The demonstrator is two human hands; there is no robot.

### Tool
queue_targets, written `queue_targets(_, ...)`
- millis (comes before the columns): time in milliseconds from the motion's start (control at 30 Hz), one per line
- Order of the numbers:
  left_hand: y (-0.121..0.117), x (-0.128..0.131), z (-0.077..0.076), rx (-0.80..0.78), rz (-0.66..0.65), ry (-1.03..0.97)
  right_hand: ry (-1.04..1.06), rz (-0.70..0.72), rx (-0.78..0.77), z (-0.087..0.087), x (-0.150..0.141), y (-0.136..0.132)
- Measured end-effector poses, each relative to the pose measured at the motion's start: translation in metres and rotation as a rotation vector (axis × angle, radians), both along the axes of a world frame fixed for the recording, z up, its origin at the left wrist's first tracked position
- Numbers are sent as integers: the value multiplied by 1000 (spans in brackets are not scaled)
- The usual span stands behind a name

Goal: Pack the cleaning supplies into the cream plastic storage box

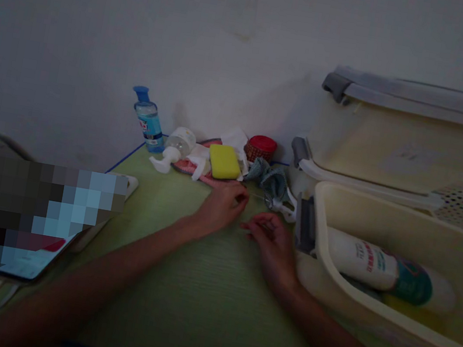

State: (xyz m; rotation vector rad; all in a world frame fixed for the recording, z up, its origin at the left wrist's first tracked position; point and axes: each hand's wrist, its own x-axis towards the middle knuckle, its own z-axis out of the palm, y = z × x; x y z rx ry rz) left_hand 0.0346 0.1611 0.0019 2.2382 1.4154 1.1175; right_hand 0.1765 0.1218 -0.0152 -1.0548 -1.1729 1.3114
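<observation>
My left hand hovers low over the green table, with its thumb and fingers curled into a pinch. A faint thin line runs from near its fingertips towards the grey-blue patterned cloth. A little to the right and nearer to me, my right hand has its thumb and fingers drawn together. Something small and pale may be at its fingertips. What either hand holds is too small and dark to make out. Just beyond my left hand lie a yellow sponge and a crumpled pink cloth.
A blue bottle, a clear pump bottle lying over and a red-lidded round container stand along the wall. At right, a cream bin holds a white-and-green bottle. More bins are stacked behind. A phone leans at left.
</observation>
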Motion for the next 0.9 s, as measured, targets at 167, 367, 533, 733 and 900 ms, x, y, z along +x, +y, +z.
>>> queue_targets(167,-40,-3,-2,-233,-81,-93,-24,23,33,-3,0,2)
queue_targets(367,-50,-4,-8,-235,-54,-152,-92,87,86,-3,-1,0)
queue_targets(533,-49,-4,-10,-256,-53,-179,-172,115,104,0,-2,-3)
queue_targets(733,-49,-4,-12,-300,-23,-213,-227,134,134,0,-3,-3)
queue_targets(900,-49,-4,-12,-298,-3,-204,-238,141,142,0,-3,-3)
